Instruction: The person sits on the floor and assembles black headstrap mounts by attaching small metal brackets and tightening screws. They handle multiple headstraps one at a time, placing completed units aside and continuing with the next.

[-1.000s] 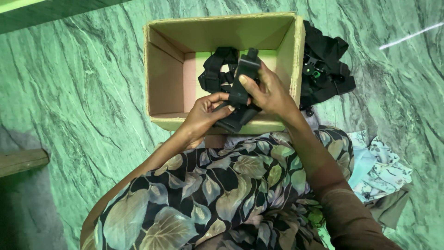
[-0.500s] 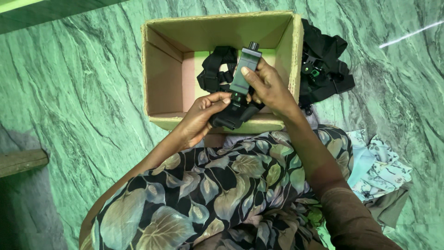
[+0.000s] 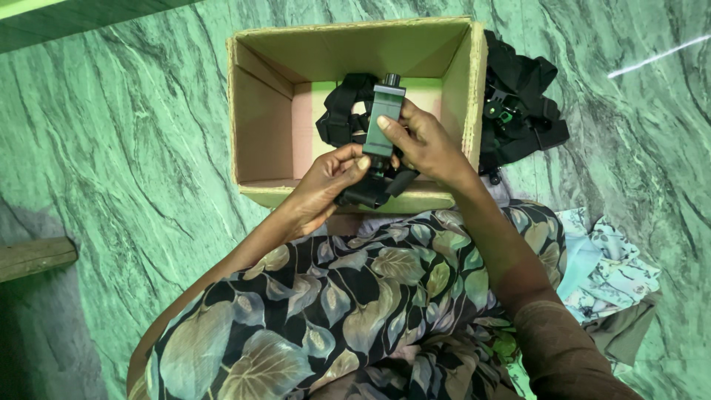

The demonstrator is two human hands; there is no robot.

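An open cardboard box (image 3: 266, 111) stands on the green marble floor in front of my lap. My right hand (image 3: 422, 144) grips a grey-green rectangular clamp mount (image 3: 385, 118) with a black knob on top, holding it upright over the box. My left hand (image 3: 326, 181) pinches the lower end of the same mount, where black straps (image 3: 370, 191) hang from it. More black straps (image 3: 342, 118) lie inside the box behind the mount.
A pile of black harness straps with buckles (image 3: 518, 104) lies on the floor right of the box. Patterned cloth (image 3: 615, 274) lies at my right side. A wooden plank (image 3: 33, 255) sits at the left edge. My lap is covered by leaf-print fabric.
The mount has come up out of the box and now stands upright; both hands have lifted and turned it, with the straps trailing below.
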